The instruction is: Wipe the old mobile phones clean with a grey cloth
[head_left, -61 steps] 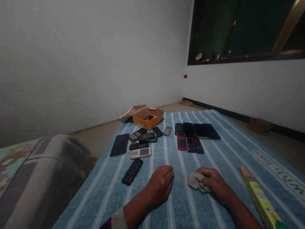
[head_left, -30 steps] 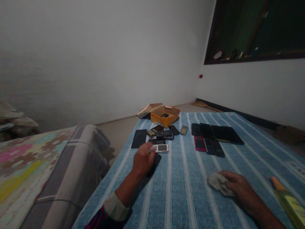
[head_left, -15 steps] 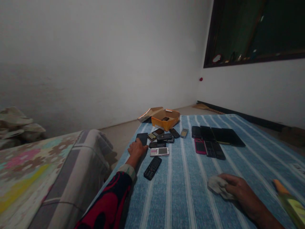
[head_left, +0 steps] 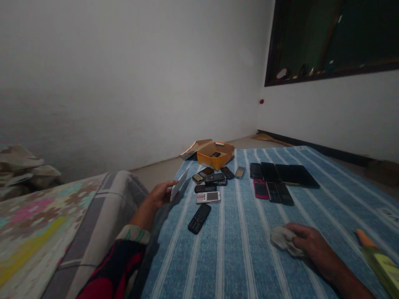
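At the left edge of the striped blue cloth, my left hand (head_left: pixel 160 194) grips a thin, pale smartphone (head_left: pixel 178 185), raised and tilted on edge. My right hand (head_left: pixel 307 240) pinches a crumpled white cloth (head_left: pixel 285 240) low over the right side. Several old mobile phones lie near the left hand: a white and pink one (head_left: pixel 208 197), a black keypad one (head_left: pixel 199 218) and a small pile with a dark phone (head_left: pixel 215 178) on top. Farther right, phones sit in rows, among them a pink-framed one (head_left: pixel 261 189) and large black devices (head_left: pixel 297 176).
Behind the pile stands an open orange box (head_left: pixel 215 161) with a phone inside. A bottle with an orange cap (head_left: pixel 377 261) lies at the lower right. To the left is a surface with a flowered cover (head_left: pixel 40 220). A white wall (head_left: pixel 140 83) rises behind.
My left hand has lifted the phone off the cloth, drawn it left and toward me, and turned it so its pale side shows. My right hand has barely moved with the white cloth.
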Available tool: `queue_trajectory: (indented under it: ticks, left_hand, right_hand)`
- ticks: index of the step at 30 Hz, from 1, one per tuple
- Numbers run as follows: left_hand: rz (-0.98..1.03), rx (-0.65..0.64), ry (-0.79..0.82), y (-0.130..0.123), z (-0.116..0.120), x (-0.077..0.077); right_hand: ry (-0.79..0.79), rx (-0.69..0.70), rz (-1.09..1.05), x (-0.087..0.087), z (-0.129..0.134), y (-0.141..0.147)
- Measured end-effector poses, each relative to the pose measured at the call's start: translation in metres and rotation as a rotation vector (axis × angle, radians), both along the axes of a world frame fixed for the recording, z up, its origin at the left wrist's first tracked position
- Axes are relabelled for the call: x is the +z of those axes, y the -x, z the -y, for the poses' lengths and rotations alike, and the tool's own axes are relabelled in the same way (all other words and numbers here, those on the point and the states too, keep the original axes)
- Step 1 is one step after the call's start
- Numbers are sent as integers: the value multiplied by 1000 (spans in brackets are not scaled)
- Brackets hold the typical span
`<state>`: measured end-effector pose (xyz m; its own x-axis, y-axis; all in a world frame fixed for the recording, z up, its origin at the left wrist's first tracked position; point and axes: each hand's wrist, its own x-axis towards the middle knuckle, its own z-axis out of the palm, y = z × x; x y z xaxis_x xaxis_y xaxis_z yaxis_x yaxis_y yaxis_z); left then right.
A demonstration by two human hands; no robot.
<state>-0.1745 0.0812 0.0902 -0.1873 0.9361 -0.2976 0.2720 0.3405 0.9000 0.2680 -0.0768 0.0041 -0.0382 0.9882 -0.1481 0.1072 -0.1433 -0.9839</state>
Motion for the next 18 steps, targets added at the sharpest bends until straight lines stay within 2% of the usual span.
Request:
queue_trajectory:
  ticks: [3,4,6,8,14,18]
  left_hand:
    - [172,-92,22,-8,22,3]
    - [329,-147,45,-14,27,1]
    - [553,-231,84,-31,35,-5]
    - [686,-319,131,-53,40,-13]
    - [899,-638,282,-126,48,-38]
    - [1049,-760,432,-159,55,-56]
  right_hand:
    - [2,-13,-2,-2,-1,0]
    - [3,-22,-4,-3,-1,0]
    - [3,-28,-9,-4,-2,-1]
    - [1,-31,-17,-4,-2,-1]
    - [-21,-42,-59,-3,-5,1]
    - [-33,-49,-77,-3,-7,2]
